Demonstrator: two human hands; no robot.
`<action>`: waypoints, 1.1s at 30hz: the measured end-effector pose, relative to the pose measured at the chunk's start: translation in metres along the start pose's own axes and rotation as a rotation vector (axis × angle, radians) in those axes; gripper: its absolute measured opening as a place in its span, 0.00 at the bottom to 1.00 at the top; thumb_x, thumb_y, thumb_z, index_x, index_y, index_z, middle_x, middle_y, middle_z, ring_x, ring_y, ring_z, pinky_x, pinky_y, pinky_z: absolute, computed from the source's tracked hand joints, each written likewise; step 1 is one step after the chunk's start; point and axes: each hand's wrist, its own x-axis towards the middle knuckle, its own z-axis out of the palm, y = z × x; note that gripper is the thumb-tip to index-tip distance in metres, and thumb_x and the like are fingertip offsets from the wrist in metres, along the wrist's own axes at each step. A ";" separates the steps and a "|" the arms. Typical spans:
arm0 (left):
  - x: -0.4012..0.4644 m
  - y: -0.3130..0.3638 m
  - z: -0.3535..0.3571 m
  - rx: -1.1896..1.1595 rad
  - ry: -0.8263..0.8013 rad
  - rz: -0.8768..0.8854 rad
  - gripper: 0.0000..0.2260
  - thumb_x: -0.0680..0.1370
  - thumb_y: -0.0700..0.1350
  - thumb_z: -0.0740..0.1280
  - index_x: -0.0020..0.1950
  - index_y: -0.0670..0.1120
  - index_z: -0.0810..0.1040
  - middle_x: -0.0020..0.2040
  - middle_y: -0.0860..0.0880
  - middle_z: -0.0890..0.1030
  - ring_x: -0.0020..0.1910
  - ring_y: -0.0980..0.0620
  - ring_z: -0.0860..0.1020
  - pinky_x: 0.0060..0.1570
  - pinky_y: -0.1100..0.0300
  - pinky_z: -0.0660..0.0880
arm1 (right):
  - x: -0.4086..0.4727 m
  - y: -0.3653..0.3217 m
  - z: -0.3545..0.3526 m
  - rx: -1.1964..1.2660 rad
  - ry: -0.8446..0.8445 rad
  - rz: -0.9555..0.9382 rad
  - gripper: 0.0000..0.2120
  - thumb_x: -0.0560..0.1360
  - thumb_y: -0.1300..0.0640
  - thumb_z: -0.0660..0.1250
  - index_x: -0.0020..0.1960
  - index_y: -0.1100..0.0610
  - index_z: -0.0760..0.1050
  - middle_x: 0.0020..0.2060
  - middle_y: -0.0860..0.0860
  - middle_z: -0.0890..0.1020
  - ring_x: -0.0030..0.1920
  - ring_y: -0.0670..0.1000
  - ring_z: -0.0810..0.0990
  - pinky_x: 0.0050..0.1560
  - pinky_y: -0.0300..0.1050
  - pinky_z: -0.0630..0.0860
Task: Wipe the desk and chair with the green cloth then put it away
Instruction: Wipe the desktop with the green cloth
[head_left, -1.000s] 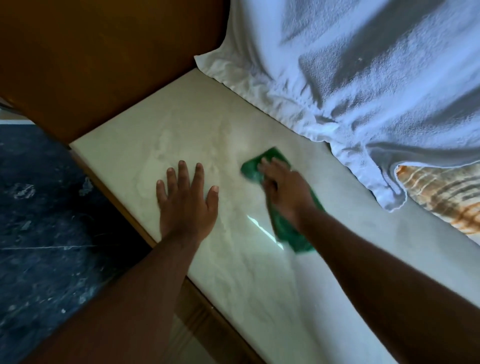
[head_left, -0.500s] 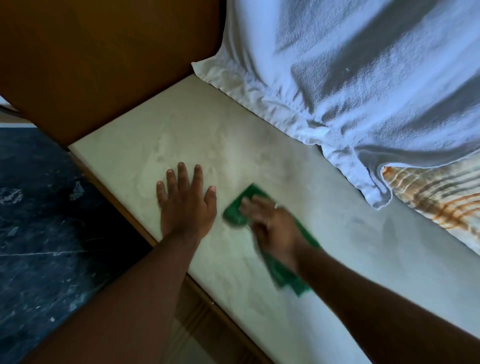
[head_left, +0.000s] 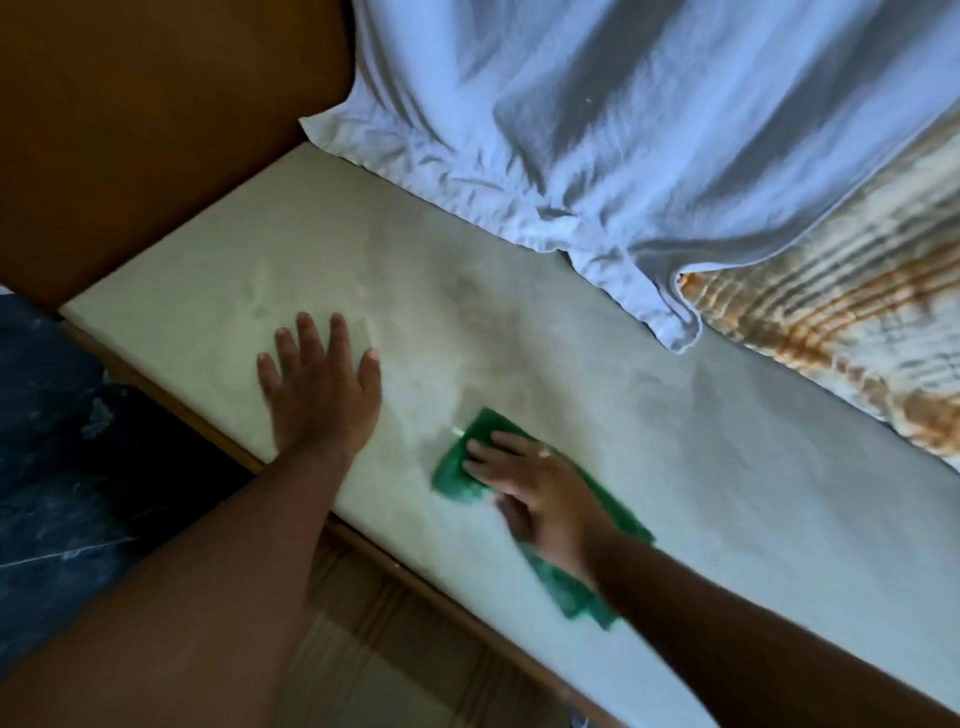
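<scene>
A pale marbled desk top (head_left: 519, 332) runs diagonally across the view. The green cloth (head_left: 460, 462) lies flat on it close to the near edge, with my right hand (head_left: 540, 499) pressed down on top of it, fingers spread over the cloth. Part of the cloth sticks out behind my wrist. My left hand (head_left: 319, 389) rests flat on the desk to the left of the cloth, palm down, fingers apart, holding nothing. The chair is not in view.
A white towel (head_left: 597, 130) hangs over the far side of the desk, above a patterned orange-striped fabric (head_left: 841, 322) at the right. A brown wooden panel (head_left: 156, 130) stands at the left end. Dark marble floor (head_left: 62, 467) lies below the desk's wooden front edge (head_left: 363, 540).
My right hand has dragged the green cloth from the middle of the desk toward the near edge. My left hand has stayed planted in place.
</scene>
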 end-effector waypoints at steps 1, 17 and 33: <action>0.000 -0.001 0.001 0.002 -0.002 0.008 0.30 0.81 0.61 0.49 0.81 0.49 0.58 0.81 0.40 0.57 0.79 0.37 0.55 0.76 0.39 0.47 | -0.017 0.018 -0.018 -0.033 -0.012 0.004 0.17 0.79 0.53 0.58 0.60 0.60 0.79 0.64 0.56 0.79 0.67 0.58 0.74 0.70 0.49 0.66; -0.028 0.009 -0.009 -0.121 0.090 0.199 0.29 0.80 0.59 0.52 0.77 0.47 0.66 0.77 0.41 0.68 0.78 0.35 0.60 0.75 0.35 0.50 | -0.061 -0.013 -0.012 -0.314 -0.193 0.062 0.25 0.81 0.43 0.49 0.75 0.49 0.62 0.76 0.52 0.63 0.77 0.56 0.56 0.74 0.54 0.52; -0.132 0.100 -0.042 -0.185 -0.504 0.284 0.35 0.72 0.66 0.70 0.71 0.44 0.74 0.80 0.46 0.60 0.80 0.45 0.54 0.77 0.45 0.55 | -0.098 0.006 -0.076 -0.077 -0.464 0.618 0.20 0.67 0.37 0.73 0.45 0.53 0.77 0.37 0.49 0.81 0.38 0.48 0.79 0.38 0.48 0.77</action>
